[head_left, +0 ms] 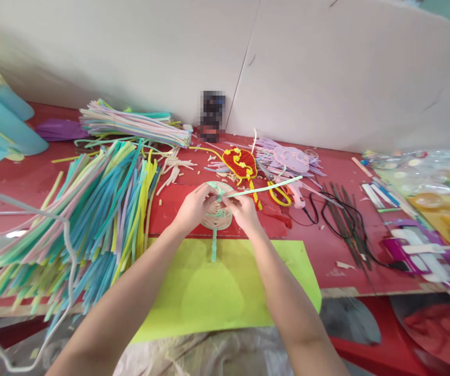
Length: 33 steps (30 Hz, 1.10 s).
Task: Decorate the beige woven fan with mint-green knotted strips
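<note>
A small round fan shape made of pipe cleaners (217, 222), beige with a mint-green rim and a green twisted handle, lies between my hands over a red board. My left hand (194, 209) pinches green pipe cleaner at its upper left edge. With thumb and fingers pressed together, my right hand (245, 211) grips a pale green pipe cleaner (272, 186), whose free end sticks out to the right. Fingers hide where the strip meets the fan. Just beyond sits a red fan (239, 163) with yellow trim.
Bundles of coloured pipe cleaners (103, 209) fill the left side. Yellow-handled scissors (280, 194), a pink glue gun (296, 194) with a black cord, and a lilac piece (291, 158) lie right of centre. A yellow-green sheet (225, 292) covers the front edge. A phone (212, 116) leans against the wall.
</note>
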Tool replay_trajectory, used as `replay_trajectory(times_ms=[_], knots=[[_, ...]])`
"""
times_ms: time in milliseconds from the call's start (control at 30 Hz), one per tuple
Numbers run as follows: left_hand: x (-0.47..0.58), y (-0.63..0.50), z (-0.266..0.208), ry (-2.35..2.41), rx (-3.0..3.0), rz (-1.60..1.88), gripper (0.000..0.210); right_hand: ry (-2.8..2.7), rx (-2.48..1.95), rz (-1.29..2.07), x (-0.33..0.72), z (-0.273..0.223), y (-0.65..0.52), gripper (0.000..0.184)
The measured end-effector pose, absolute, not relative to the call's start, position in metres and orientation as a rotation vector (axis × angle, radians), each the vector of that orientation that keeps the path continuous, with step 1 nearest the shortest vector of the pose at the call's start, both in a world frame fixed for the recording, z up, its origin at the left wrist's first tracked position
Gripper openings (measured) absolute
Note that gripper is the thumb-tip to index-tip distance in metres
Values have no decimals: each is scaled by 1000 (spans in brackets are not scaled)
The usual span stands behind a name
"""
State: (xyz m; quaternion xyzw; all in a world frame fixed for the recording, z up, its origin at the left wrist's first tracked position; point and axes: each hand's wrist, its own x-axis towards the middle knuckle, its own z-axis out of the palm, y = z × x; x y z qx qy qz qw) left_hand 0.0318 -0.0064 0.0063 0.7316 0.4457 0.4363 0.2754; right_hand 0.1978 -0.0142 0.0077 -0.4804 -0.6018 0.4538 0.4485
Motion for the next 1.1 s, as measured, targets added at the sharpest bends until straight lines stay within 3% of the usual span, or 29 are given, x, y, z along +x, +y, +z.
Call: replay_trajectory(times_ms=[267, 367, 700, 1100], knots=[[33, -3, 4, 1212, 1798, 1162, 17, -1461, -1211, 1009, 196, 4, -13, 30], [33, -1, 5, 1138, 1711, 1122, 12, -1466, -1213, 966, 198, 4, -13, 30], [32, 0, 0, 1120, 1600, 1166, 8, -1345, -1153, 1254, 194, 9, -15, 36], [34, 0, -1, 1047, 1534, 1235, 8, -1280, -1166, 1174, 188, 3, -16, 35]])
